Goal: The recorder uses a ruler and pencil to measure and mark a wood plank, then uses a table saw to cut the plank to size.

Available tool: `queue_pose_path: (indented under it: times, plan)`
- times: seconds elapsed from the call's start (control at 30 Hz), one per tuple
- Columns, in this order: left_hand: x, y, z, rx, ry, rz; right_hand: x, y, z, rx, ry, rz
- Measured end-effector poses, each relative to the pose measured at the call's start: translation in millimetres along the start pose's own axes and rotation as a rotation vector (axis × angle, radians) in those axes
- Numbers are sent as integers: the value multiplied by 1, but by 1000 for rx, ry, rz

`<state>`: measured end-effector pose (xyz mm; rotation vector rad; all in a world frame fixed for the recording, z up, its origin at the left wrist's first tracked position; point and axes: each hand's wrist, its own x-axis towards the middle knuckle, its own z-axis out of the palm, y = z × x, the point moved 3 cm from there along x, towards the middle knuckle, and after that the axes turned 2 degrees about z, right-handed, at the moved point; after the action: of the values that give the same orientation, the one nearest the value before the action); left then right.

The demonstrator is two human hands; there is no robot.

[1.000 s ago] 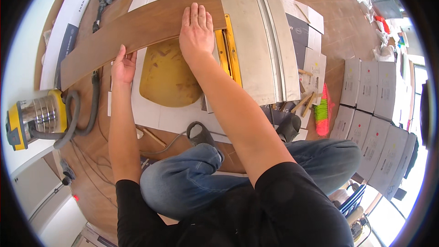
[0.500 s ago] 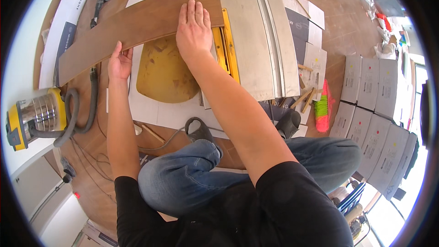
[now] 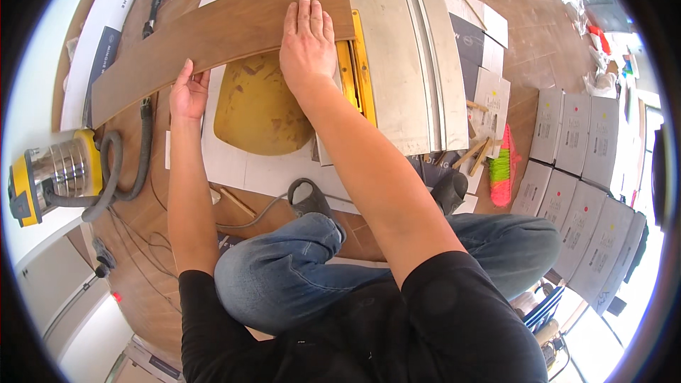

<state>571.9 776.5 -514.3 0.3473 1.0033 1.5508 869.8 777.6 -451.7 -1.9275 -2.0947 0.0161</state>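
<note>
A long brown wooden floor plank (image 3: 234,20) lies across a machine with a metal table, running from the far left to the table's left edge. My right hand (image 3: 309,46) rests flat on the plank near its right end, fingers stretched forward. Further left, my left hand (image 3: 189,96) grips the near edge, thumb up at the rim and the other fingers partly hidden under the wood. Beside the plank's right end are yellow metal bars (image 3: 360,74) and the wide grey metal table (image 3: 390,64). Below the plank sits a rounded yellow, stained panel (image 3: 261,110).
A yellow and steel shop vacuum (image 3: 60,177) with its grey hose stands left. Flattened cardboard (image 3: 248,174) lies under the machine, with wood offcuts (image 3: 482,156) to its right. Stacked grey boxes (image 3: 585,191) stand right, near a pink and green bundle (image 3: 501,167). Cables cross the floor.
The whole view has shifted slightly. Both hands keep nearly the same places on the plank, and the plank shows no clear movement against the metal table.
</note>
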Motion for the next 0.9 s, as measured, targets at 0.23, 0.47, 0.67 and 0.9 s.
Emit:
queue_pose_path:
  times: [0.23,0.47,0.67,0.9]
  plan:
    - [-2,-1,-1,6,11,10,-2,0,-1,-7,11,-6]
    - [-5,0,-1,16,-2,8,-4,0,-2,8,14,-8]
    - [-8,-3,-4,24,26,22,-6,-1,1,20,0,-8]
    - [-6,0,-5,30,9,2,-7,0,-1,6,14,-5]
